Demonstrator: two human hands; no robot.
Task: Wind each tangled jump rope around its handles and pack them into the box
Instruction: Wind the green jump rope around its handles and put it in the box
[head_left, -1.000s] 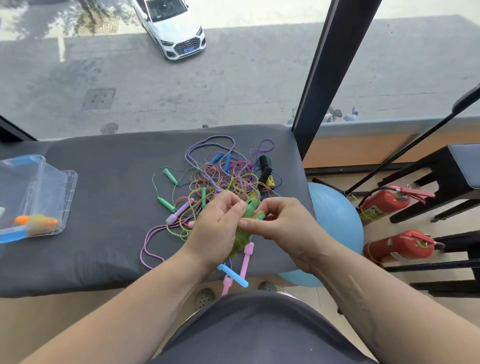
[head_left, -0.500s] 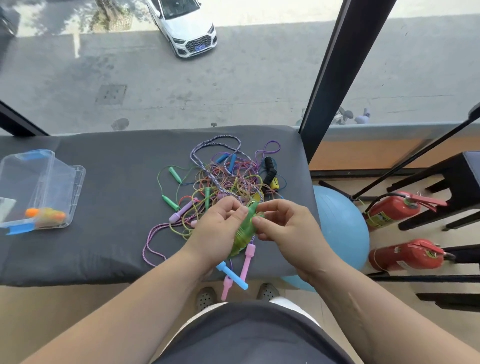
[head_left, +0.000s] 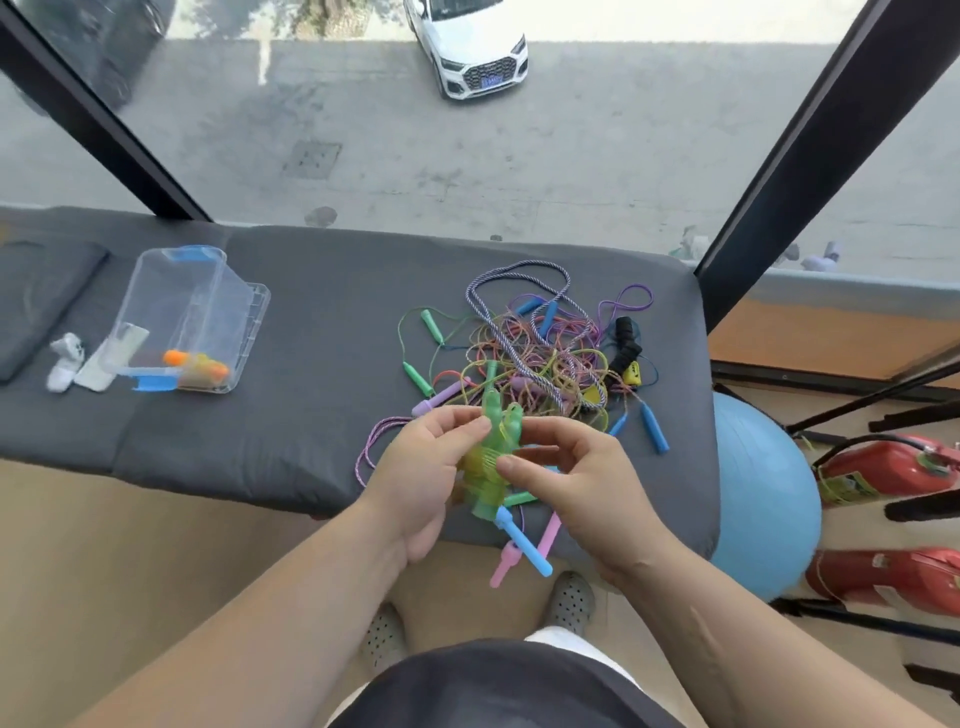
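My left hand (head_left: 423, 475) grips a pair of green jump rope handles (head_left: 493, 457) with yellowish-green cord wound around them, held upright above the bench's front edge. My right hand (head_left: 574, 483) pinches the wound cord on the bundle's right side. A tangle of coloured jump ropes (head_left: 535, 353) lies on the grey padded bench (head_left: 311, 415) just beyond my hands. Blue and pink handles (head_left: 524, 545) stick out over the bench edge below the bundle. The clear plastic box (head_left: 192, 317) stands at the left with one wound orange-handled rope (head_left: 197, 364) inside.
A small white object and a flat pale card (head_left: 78, 364) lie left of the box. A blue exercise ball (head_left: 763, 499) sits right of the bench, with two red fire extinguishers (head_left: 893, 473) beside it. Window glass and black frames rise behind the bench.
The view has shifted right and up, so the box now appears nearer the middle. My hands have raised the green bundle slightly, and my right fingers have moved down along the wound cord.
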